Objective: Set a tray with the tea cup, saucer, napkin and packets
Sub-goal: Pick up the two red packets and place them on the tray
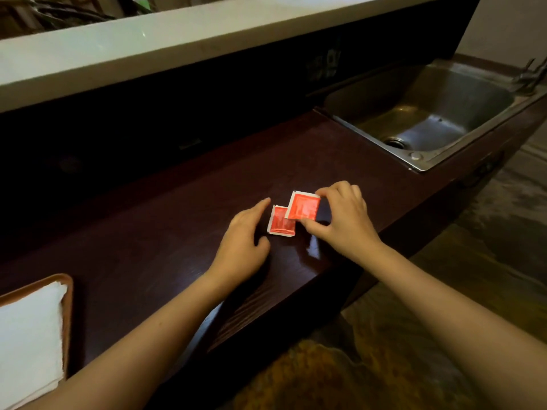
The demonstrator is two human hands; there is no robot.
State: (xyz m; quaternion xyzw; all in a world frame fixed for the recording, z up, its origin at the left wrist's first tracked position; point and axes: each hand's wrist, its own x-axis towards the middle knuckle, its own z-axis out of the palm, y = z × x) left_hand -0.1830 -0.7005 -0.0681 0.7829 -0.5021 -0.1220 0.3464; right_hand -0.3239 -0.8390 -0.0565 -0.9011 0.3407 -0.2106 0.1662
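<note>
Two red packets with white edges are on the dark wooden counter (pixel 148 232). My right hand (pixel 340 220) pinches the upper packet (pixel 303 207) between thumb and fingers, and it overlaps the lower packet (pixel 279 222). My left hand (pixel 244 239) rests just left of the lower packet, fingers apart, forefinger stretched out beside its edge. At the far left edge a brown tray (pixel 68 294) holds a folded white napkin (pixel 29 335). No cup or saucer is in view.
A steel sink (pixel 429 119) is set into the counter at the right, with a tap (pixel 529 75) at its far corner. A raised white ledge (pixel 177 39) runs along the back. The counter's front edge drops to a patterned floor (pixel 384 365).
</note>
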